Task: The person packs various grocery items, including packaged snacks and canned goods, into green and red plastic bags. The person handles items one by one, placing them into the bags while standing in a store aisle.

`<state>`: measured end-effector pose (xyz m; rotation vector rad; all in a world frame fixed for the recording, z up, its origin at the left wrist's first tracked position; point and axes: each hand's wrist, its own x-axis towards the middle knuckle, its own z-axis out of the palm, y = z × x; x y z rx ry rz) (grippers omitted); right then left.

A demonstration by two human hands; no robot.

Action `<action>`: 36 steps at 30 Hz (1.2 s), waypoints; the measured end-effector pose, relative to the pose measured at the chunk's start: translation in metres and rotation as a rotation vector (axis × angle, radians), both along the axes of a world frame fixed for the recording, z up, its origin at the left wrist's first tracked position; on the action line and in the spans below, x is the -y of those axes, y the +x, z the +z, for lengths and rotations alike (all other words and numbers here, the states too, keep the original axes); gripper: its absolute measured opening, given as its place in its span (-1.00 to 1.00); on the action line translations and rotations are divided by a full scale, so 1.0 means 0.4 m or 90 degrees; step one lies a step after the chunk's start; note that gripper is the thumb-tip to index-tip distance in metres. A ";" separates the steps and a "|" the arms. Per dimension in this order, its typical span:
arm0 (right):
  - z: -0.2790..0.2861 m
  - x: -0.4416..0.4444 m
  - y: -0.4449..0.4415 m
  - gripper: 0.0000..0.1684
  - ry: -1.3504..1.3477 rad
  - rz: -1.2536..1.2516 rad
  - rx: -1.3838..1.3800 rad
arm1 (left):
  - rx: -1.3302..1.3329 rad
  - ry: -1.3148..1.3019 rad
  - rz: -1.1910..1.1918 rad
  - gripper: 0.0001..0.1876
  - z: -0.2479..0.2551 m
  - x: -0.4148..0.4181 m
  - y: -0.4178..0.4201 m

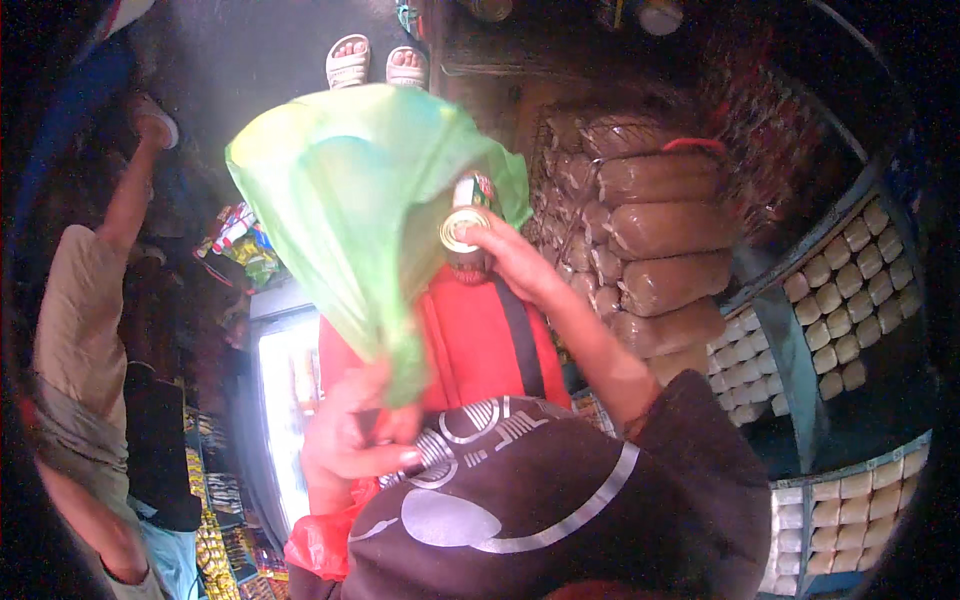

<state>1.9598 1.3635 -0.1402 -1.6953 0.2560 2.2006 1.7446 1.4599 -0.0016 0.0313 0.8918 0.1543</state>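
Observation:
My left hand (360,435) grips the gathered edge of a green translucent plastic bag (337,187), which hangs spread out in front of me. Inside the bag, pale and yellowish shapes show dimly. At the bag's mouth, my right hand (510,255) holds a small metal can (463,229) with a ringed end; a second labelled container (472,189) lies just beyond it. A dark item with a reddish end sits under my fingers, too blurred to name. A red plastic bag (319,544) hangs below my left hand, near my dark printed shirt.
Large clear bags of brown goods (667,225) are stacked at the right, near shelves of small packed bags (847,285). A lit display cooler (289,405) stands at the left, with colourful packets (247,244) beyond. One person (82,300) is at the left; sandalled feet (349,64) show ahead.

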 end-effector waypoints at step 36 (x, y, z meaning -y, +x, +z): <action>0.094 0.205 0.036 -0.25 0.134 -0.601 0.000 | 0.118 0.122 -0.264 -0.12 -0.307 -0.083 0.229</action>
